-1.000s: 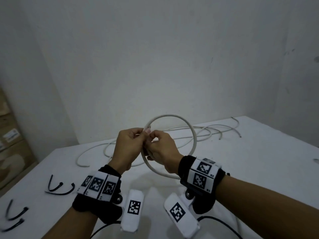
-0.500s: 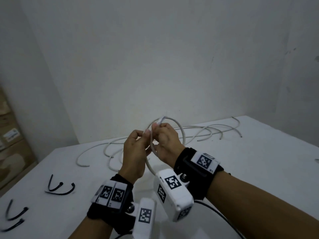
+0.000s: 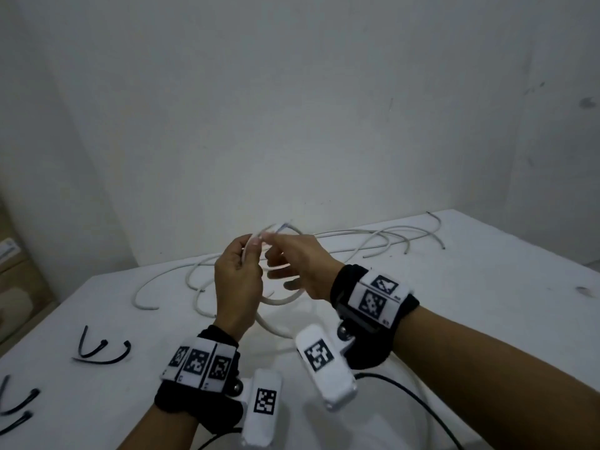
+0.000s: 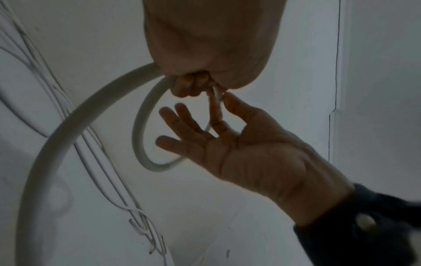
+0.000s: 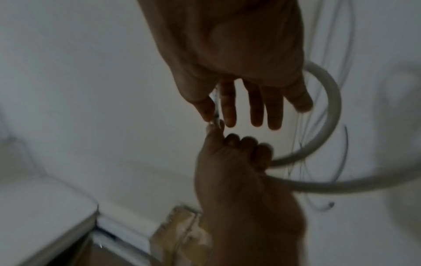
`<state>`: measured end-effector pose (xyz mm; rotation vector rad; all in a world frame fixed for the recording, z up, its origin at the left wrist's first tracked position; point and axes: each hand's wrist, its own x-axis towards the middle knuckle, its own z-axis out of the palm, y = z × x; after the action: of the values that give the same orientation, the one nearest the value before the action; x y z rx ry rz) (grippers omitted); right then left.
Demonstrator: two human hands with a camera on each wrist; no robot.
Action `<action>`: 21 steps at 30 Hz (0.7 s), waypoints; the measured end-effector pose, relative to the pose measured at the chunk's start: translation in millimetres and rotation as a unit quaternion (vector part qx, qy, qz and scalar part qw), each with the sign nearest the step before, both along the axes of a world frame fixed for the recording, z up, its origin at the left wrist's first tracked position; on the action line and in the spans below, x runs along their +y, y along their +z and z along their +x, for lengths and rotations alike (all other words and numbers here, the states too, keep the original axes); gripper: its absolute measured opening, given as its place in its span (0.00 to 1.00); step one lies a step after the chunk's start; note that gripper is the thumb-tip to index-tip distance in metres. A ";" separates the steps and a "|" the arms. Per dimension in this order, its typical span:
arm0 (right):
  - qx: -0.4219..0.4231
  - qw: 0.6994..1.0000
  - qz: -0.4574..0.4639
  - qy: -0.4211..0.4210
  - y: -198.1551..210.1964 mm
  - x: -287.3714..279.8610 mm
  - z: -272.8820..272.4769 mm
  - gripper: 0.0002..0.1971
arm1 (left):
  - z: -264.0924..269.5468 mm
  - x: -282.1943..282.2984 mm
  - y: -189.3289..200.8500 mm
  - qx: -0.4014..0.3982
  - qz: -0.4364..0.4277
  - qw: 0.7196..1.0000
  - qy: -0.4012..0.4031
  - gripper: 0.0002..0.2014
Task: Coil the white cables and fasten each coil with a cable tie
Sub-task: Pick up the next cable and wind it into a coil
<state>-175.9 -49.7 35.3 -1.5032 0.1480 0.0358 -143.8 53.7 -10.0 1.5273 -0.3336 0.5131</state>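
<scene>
A white cable [image 3: 279, 300] is bent into a small loop above the white table [image 3: 487, 319]. My left hand [image 3: 251, 251] grips the loop with curled fingers, shown in the left wrist view as the cable [image 4: 141, 126] running out of the fist [image 4: 193, 84]. My right hand [image 3: 268, 237] pinches the cable's end between thumb and forefinger, with its other fingers [image 3: 279, 274] straight and spread. In the right wrist view the cable [image 5: 330, 111] curves behind my right hand [image 5: 215, 117], whose tips meet the left thumb [image 5: 214, 136].
More loose white cables [image 3: 373, 241] lie across the back of the table. Black cable ties [image 3: 100, 350] lie at the front left, with more [image 3: 18, 407] at the left edge. Cardboard boxes [image 3: 16, 287] stand beyond the table's left side.
The large single loop has been drawn into a smaller, tighter loop. My left hand turned upright on it, and my right hand spread its outer fingers while keeping the pinch on the end.
</scene>
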 end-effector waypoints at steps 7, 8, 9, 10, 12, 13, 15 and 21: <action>0.054 0.993 -0.032 0.101 -14.9 5.9 -59.6 0.17 | 25.1 22.3 39.2 0.068 -0.203 0.977 -0.013 0.09; 0.092 0.988 -0.001 0.125 -21.1 10.1 -64.5 0.21 | 26.0 24.2 46.0 0.072 -0.225 0.972 -0.020 0.09; 0.125 0.983 0.033 0.130 -28.5 14.2 -65.4 0.26 | 26.5 25.2 51.9 0.072 -0.239 0.968 -0.026 0.09; 0.151 0.979 0.080 0.109 -36.5 17.6 -62.1 0.32 | 25.3 25.4 56.6 0.071 -0.250 0.965 -0.031 0.10; 0.157 0.964 0.216 0.017 -48.3 20.5 -49.4 0.38 | 20.3 24.6 61.8 0.072 -0.265 0.961 -0.037 0.11; 0.137 0.948 0.283 -0.041 -50.3 20.6 -41.7 0.37 | 16.9 26.3 63.4 0.073 -0.270 0.959 -0.036 0.11; 0.084 0.913 0.364 -0.166 -49.9 10.2 -26.2 0.32 | 13.8 26.6 61.3 0.086 -0.275 0.957 -0.036 0.11; 0.001 0.835 0.458 -0.306 -26.3 -35.5 -13.6 0.17 | -6.8 32.4 40.1 0.145 -0.257 0.952 -0.084 0.09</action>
<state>-189.5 -85.2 8.9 -0.4413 0.5283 -0.3646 -150.6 86.1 30.1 1.0349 -0.0870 0.2099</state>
